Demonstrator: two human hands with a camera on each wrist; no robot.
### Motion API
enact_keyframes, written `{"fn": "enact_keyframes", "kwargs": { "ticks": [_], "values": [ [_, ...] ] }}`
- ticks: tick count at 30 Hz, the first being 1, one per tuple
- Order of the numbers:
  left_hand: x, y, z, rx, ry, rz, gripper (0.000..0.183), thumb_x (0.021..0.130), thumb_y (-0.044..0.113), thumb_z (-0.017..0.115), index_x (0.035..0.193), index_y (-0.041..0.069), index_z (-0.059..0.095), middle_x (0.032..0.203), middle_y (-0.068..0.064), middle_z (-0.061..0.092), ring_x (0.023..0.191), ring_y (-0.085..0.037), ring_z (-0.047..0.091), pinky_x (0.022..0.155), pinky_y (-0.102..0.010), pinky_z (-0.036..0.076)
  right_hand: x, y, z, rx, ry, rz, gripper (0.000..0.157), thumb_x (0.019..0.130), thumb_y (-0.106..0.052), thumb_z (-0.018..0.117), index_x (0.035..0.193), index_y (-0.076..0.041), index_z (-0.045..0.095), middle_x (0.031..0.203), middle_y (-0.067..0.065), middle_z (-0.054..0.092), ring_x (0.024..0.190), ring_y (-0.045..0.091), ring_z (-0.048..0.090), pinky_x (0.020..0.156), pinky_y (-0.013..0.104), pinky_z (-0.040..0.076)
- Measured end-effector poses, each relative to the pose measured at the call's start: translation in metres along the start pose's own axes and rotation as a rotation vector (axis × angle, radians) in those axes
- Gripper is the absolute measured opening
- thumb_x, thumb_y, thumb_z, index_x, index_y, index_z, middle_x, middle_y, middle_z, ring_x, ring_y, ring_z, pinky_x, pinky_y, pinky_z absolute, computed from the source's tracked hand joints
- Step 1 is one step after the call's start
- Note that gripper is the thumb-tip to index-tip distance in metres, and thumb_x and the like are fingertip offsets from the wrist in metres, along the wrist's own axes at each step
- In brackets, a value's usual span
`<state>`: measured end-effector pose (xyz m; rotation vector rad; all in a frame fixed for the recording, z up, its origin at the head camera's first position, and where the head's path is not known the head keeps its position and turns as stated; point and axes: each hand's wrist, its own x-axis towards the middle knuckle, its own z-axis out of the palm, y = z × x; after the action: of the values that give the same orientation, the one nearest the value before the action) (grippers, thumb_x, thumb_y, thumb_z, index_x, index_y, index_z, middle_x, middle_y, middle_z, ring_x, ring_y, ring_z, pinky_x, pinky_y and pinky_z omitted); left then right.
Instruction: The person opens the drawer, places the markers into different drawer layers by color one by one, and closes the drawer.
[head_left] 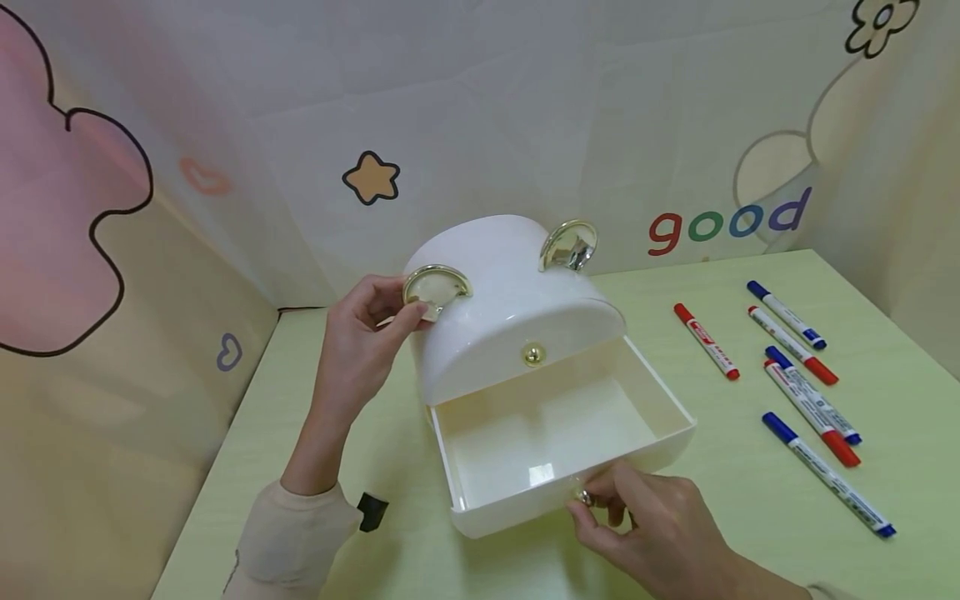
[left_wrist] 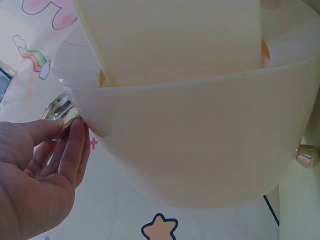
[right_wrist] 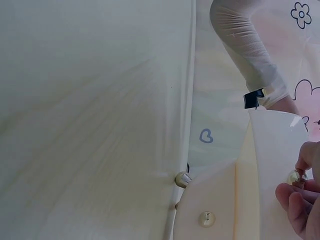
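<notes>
A glossy white box [head_left: 495, 258] with a rounded top stands mid-table, tilted in the head view. Gold ear-shaped pieces rise from it, one on the left [head_left: 437, 286] and one on the right [head_left: 570, 246]. My left hand [head_left: 360, 342] pinches the left ear between thumb and fingers, as the left wrist view also shows. Out from the box's front extends a drawer [head_left: 517, 508], its inside bare. With thumb and fingers my right hand [head_left: 660, 525] holds the small gold drawer knob [head_left: 584, 497]. Another gold knob [head_left: 533, 355] sits on the panel above.
Several red and blue markers lie on the pale green table [head_left: 720, 492] right of the box, including a red marker [head_left: 707, 342] nearest it and a blue one [head_left: 828, 475] toward the front. A printed cloth [head_left: 480, 125] hangs behind. A small black piece [head_left: 372, 511] is beside my left cuff.
</notes>
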<state>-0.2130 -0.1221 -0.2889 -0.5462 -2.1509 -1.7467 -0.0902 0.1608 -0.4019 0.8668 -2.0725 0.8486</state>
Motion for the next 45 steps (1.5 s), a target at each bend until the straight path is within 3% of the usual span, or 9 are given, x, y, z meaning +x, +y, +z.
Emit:
{"fn": "enact_keyframes", "kwargs": {
  "ticks": [23, 29, 34, 38, 45],
  "values": [
    [0.001, -0.001, 0.0, -0.01, 0.001, -0.011, 0.024, 0.094, -0.007, 0.07, 0.117, -0.009, 0.065, 0.107, -0.019, 0.07, 0.09, -0.021, 0.071, 0.082, -0.032, 0.064, -0.005, 0.001, -0.004, 0.021, 0.016, -0.039, 0.036, 0.104, -0.039, 0.056, 0.083, -0.009, 0.059, 0.069, -0.007, 0.064, 0.053, -0.003, 0.05, 0.045, 0.001, 0.035],
    [0.001, -0.002, 0.0, -0.018, 0.003, -0.008, 0.023, 0.093, -0.009, 0.07, 0.116, -0.009, 0.065, 0.106, -0.019, 0.07, 0.087, -0.017, 0.071, 0.081, -0.032, 0.064, -0.002, 0.0, -0.014, 0.051, -0.045, 0.004, 0.033, 0.102, -0.042, 0.06, 0.089, -0.012, 0.064, 0.076, -0.009, 0.068, 0.058, -0.003, 0.054, 0.049, 0.004, 0.043],
    [0.001, -0.002, 0.0, -0.022, 0.008, -0.012, 0.024, 0.093, -0.009, 0.07, 0.116, -0.009, 0.065, 0.106, -0.019, 0.07, 0.089, -0.019, 0.071, 0.081, -0.032, 0.064, 0.003, 0.003, -0.02, 0.062, -0.01, -0.016, 0.031, 0.102, -0.04, 0.063, 0.089, -0.013, 0.068, 0.078, -0.007, 0.07, 0.059, 0.0, 0.056, 0.051, 0.007, 0.046],
    [0.001, -0.002, 0.001, -0.022, 0.007, -0.01, 0.024, 0.093, -0.008, 0.071, 0.116, -0.009, 0.064, 0.105, -0.019, 0.071, 0.088, -0.019, 0.071, 0.081, -0.032, 0.064, 0.006, 0.003, -0.03, 0.044, -0.014, 0.026, 0.033, 0.103, -0.04, 0.06, 0.089, -0.012, 0.071, 0.077, -0.006, 0.071, 0.059, -0.001, 0.056, 0.051, 0.008, 0.048],
    [0.0, -0.001, 0.001, -0.019, 0.006, -0.005, 0.025, 0.092, -0.009, 0.071, 0.116, -0.008, 0.064, 0.105, -0.019, 0.071, 0.086, -0.016, 0.071, 0.081, -0.032, 0.064, 0.011, 0.007, -0.049, -0.076, 0.085, 0.032, 0.043, 0.105, -0.041, 0.056, 0.082, -0.01, 0.073, 0.067, -0.008, 0.065, 0.055, 0.0, 0.051, 0.048, 0.01, 0.045]
  ]
}}
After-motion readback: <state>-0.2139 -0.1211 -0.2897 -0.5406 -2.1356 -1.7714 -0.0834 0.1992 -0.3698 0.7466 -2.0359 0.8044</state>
